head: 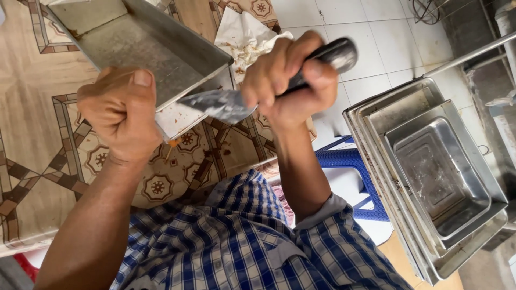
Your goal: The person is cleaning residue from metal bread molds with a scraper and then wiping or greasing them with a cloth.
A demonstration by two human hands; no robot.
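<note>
Nearest the camera a blue-and-white checked shirt (242, 241) is seen, and out of it two bare forearms are raised over a table (32, 161) covered in a patterned tan cloth. The left hand (121, 110) is closed in a tight fist around the near edge of a rectangular metal baking tray (134, 45), thumb uppermost, so that the tray is held tilted with its open face turned toward the right. The right hand (287, 80) is wrapped fully round the black handle of a metal scraper (226, 104), whose broad, smeared blade is pointed left and is laid at the tray's lower rim, just beside the left fist. The tray is judged to be stiff, thin-walled and fairly light, with hard edges that could slip under greasy fingers; a firm hold on the rim, as taken here, looks the sound place for it. The scraper is judged rigid in the handle and slightly springy in the blade, and is best held well back on the handle, clear of the blade's edge. Relative to the grip, the blade projects left of the right fist, and the tray extends up and away from the left fist. Behind the hands a crumpled, stained paper (244, 35) lies on the table. To the right a stack of nested metal trays (441, 177) is seen by a blue plastic stool (355, 161) on the white tiled floor (376, 32).
</note>
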